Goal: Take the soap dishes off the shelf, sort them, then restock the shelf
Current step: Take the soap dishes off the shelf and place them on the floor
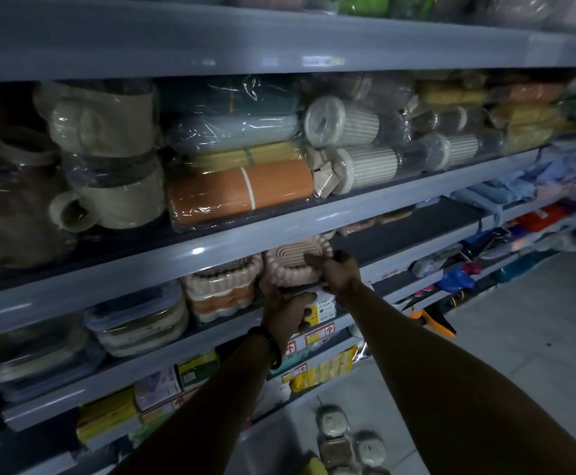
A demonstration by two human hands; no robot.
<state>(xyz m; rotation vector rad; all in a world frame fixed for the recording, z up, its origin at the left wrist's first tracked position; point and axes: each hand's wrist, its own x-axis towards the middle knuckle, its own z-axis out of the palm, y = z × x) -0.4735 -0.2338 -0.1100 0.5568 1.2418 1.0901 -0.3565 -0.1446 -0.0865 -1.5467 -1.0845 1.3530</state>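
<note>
Left hand [284, 305]: fingers curled under pink scalloped-rim plastic soap dish [293, 262], thumb up at its near edge. You carry black wristband [269, 341] on this wrist.
Right hand [339, 272]: fingers pinch dish's right rim.
Dish position: tilted, ribbed face toward you, at front of grey metal shelf [416, 231], above white carton with red arrows [319, 334].
Wrapped stack of pink, orange and cream scalloped soap dishes [223, 289]: on same shelf, just beside held dish on its left.
Floor [519, 337]: wrapped pale round items [344, 437] near your feet; type cannot be told.
</note>
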